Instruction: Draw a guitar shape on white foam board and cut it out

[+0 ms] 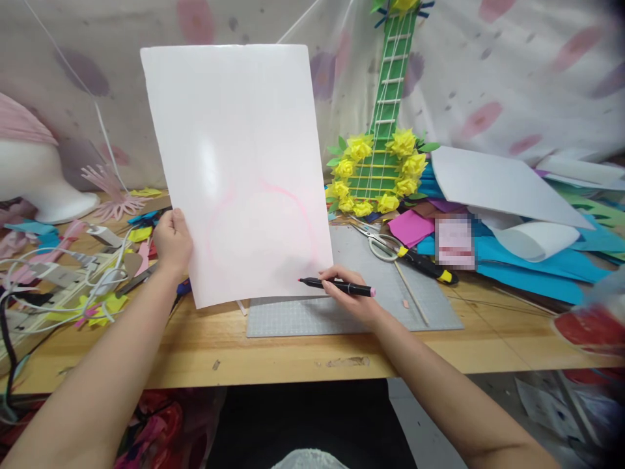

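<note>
A large white sheet of board (234, 117) is held up, nearly upright, over the table. My left hand (172, 242) is closed around its lower left edge. Faint pink curved lines, like an incomplete round outline, run over the lower half of the sheet. Between the fingers of my right hand (344, 290) is a black marker pen (359, 288) with a pink end; its uncapped tip points left, close to the sheet's lower part. Whether the tip touches the sheet I cannot tell. Under the sheet lies a grey cutting mat (351, 319), partly hidden.
A green paper guitar (385, 124) with yellow flowers stands behind. Scissors (385, 246), a black and yellow utility knife (432, 266) and a thin stick (413, 294) lie right. Coloured paper (527, 260) piles up beyond. Power strips with cables (58, 273) and a white mannequin head (43, 169) are left.
</note>
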Available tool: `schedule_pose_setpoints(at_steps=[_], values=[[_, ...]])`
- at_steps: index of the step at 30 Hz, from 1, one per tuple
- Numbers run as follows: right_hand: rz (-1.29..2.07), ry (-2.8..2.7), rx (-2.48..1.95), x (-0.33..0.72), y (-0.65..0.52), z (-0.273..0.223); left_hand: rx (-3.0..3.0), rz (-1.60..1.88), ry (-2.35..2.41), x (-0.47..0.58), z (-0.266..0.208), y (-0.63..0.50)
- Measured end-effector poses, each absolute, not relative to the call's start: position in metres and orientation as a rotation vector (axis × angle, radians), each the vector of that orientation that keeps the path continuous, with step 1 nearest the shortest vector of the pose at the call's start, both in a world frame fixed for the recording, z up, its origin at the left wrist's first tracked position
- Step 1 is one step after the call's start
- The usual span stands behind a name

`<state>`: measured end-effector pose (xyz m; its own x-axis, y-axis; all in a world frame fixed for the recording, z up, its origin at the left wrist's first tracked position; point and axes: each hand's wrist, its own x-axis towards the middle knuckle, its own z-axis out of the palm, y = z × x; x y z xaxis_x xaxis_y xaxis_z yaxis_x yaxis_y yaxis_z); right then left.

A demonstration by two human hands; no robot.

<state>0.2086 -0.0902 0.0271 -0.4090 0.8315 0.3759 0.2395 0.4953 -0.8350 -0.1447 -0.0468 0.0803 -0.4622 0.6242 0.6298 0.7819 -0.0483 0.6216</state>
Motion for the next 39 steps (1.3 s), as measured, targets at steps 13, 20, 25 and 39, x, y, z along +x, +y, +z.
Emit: schedule_pose_setpoints(at_steps=[13, 20, 25, 39], values=[[0.79, -2.029, -0.748, 0.172, -0.122, 0.012, -1.515, -1.519, -2.09, -0.141, 0.08, -0.048], [0.779, -1.977, -0.879, 0.179, -0.116, 0.005, -1.513, -1.526, -2.069, -0.141, 0.08, -0.046], [0.682, -1.705, -1.066, 0.195, -0.11, -0.002, -1.497, -1.535, -2.079, -0.143, 0.077, -0.048], [0.827, -1.685, -1.041, 0.189, -0.103, 0.001, -1.375, -1.513, -2.159, -0.15, 0.069, -0.053]])
